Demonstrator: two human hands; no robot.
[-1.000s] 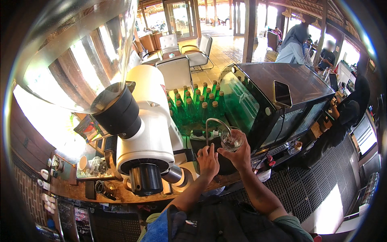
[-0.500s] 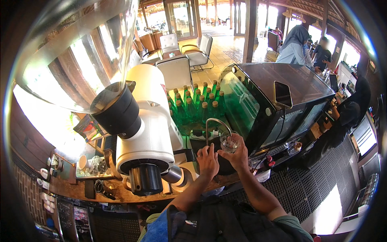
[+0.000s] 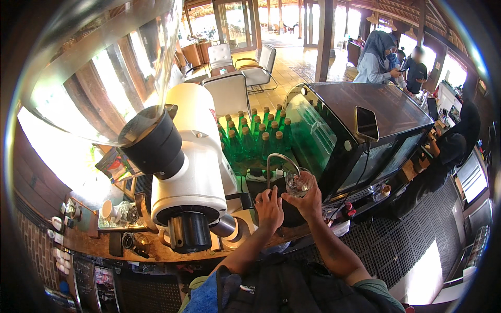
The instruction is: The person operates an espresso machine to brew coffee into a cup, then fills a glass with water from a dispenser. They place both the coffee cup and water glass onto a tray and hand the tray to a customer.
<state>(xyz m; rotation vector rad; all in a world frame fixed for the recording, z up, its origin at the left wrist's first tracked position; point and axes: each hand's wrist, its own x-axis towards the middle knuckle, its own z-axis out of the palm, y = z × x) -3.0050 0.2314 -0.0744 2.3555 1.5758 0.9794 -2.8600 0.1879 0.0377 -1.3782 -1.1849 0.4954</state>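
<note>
A clear drinking glass (image 3: 299,182) is in my right hand (image 3: 309,202), whose fingers wrap round its side. The glass stands under the mouth of a thin, curved metal tap (image 3: 282,155). Its rim faces up, and I cannot tell how much water is inside. My left hand (image 3: 269,208) is at the foot of the tap, its fingers bent and closed on the tap's base. The small part beneath those fingertips is mostly hidden. Both hands are close together, with the right one a little farther right.
A white coffee grinder (image 3: 185,172) with a clear hopper rises at the left. Several green bottles (image 3: 255,138) stand beyond the tap. A dark display case (image 3: 360,125) bearing a phone (image 3: 366,123) is at the right. Other people (image 3: 377,62) stand at the far right.
My hands, the glass and the tap hold nearly the same places. At the far right, the person in light blue has straightened somewhat and shows a hand raised in front.
</note>
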